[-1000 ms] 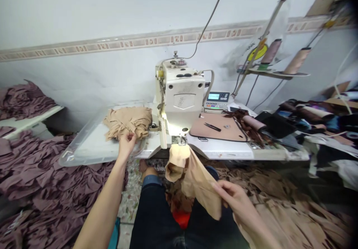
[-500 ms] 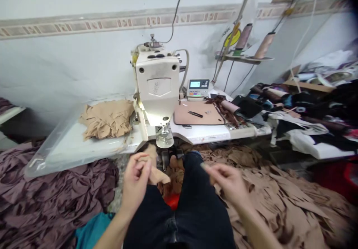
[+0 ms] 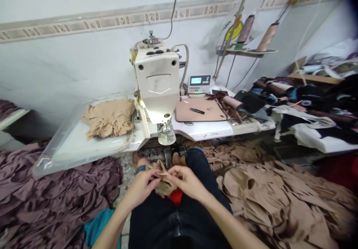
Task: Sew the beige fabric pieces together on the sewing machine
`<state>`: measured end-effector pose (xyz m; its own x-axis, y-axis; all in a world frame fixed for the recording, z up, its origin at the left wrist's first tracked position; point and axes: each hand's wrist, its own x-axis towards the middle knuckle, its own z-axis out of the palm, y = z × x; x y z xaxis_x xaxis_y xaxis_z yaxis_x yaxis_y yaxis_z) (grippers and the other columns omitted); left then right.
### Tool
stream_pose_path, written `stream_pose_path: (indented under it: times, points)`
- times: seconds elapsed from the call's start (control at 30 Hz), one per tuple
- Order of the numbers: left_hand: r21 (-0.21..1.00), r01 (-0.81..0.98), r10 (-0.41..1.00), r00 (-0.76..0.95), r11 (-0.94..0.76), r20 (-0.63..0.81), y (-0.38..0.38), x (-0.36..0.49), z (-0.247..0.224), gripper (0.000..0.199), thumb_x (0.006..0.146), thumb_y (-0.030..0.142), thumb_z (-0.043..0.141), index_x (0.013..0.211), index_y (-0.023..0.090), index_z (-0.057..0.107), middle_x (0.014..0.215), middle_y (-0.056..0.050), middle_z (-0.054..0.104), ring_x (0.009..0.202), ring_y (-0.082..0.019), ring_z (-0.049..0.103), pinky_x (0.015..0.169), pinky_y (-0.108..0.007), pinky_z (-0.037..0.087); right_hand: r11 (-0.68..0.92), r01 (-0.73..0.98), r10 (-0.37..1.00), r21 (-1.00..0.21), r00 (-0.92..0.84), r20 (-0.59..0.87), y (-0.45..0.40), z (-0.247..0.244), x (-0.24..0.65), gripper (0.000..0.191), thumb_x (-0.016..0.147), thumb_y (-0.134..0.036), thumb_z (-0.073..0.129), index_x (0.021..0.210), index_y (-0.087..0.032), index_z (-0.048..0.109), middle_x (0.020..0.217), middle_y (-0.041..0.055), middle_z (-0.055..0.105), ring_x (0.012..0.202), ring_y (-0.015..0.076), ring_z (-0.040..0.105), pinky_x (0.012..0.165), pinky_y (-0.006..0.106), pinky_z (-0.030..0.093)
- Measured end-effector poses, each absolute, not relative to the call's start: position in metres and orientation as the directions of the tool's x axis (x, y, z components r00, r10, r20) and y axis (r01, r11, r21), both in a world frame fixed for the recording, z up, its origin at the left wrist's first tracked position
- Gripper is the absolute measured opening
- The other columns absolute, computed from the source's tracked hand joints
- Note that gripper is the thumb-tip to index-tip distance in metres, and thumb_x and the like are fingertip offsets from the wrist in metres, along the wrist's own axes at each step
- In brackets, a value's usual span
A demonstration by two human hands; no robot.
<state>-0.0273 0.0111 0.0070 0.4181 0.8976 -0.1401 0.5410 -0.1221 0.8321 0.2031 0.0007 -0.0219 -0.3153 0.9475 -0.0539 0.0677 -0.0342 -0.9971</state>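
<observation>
Between my knees, below the table edge, a small piece of tan fabric (image 3: 165, 187) hangs from my two hands. My left hand (image 3: 144, 185) pinches its upper left part between thumb and fingers. Close beside it, my right hand (image 3: 186, 180) is closed on the upper right part of the same piece. The fabric is bunched, so its shape is hard to make out. Just beyond my hands stands a white sewing machine (image 3: 156, 81), its lamp lit over the needle area and metal plate (image 3: 166, 137).
A crumpled tan fabric pile (image 3: 109, 118) lies left of the machine. Black thread snips (image 3: 197, 110) rest on a pink mat (image 3: 181, 114) beside a control panel (image 3: 199, 84). Purple fabric (image 3: 56, 189) heaps at left, tan fabric (image 3: 276, 197) at right. Thread cones (image 3: 267, 37) stand at upper right.
My right hand has moved left from over the right knee and now grips the fabric. My left hand, holding the piece, has shifted slightly right and down.
</observation>
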Motion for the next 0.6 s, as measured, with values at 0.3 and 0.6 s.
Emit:
stream_pose_path:
  times: [0.3, 0.6]
  points:
    - [0.896, 0.405, 0.817, 0.57, -0.183, -0.091, 0.008, -0.002, 0.013, 0.031, 0.1, 0.045, 0.068, 0.086, 0.019, 0.078, 0.107, -0.009, 0.067, 0.092, -0.02, 0.064, 0.071, -0.025, 0.046, 0.035, 0.293, 0.855, -0.955, -0.503, -0.123, 0.015, 0.012, 0.251, 0.03, 0.089, -0.047, 0.083, 0.082, -0.018, 0.087, 0.072, 0.0043, 0.076, 0.066, 0.0181, 0.066, 0.062, 0.027, 0.048]
    - [0.987, 0.136, 0.902, 0.409, 0.088, -0.137, 0.018, -0.002, 0.014, 0.045, 0.096, 0.055, 0.074, 0.121, 0.018, 0.07, 0.071, 0.006, 0.052, 0.049, -0.008, 0.043, 0.047, -0.02, 0.032, -0.096, 0.073, 0.938, -0.993, -0.326, -0.115, 0.021, 0.017, 0.253, 0.053, 0.085, -0.068, 0.081, 0.075, -0.016, 0.08, 0.069, 0.0028, 0.067, 0.06, 0.0162, 0.059, 0.057, 0.027, 0.047]
